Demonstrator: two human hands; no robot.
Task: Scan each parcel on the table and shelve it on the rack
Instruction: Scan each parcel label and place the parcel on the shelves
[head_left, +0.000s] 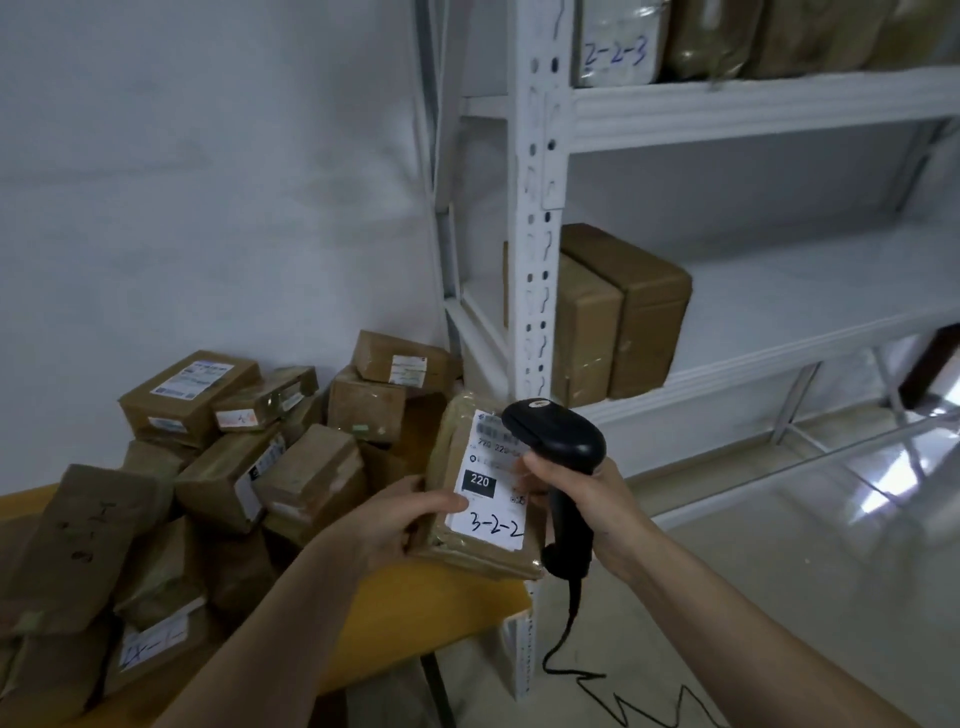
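My left hand (400, 525) holds a flat, tape-wrapped brown parcel (480, 493) above the yellow bench (447, 603) corner, its fingers curled around the edge. My right hand (582, 499) grips a black plastic scanner (563, 467) over its white label (493, 480), beside the white metal rack (535, 208).

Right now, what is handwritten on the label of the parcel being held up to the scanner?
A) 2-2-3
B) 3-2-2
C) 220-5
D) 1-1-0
B: the white label on the parcel gripped by the left hand reads 3-2-2 in marker, while the right hand points the black barcode scanner at it.
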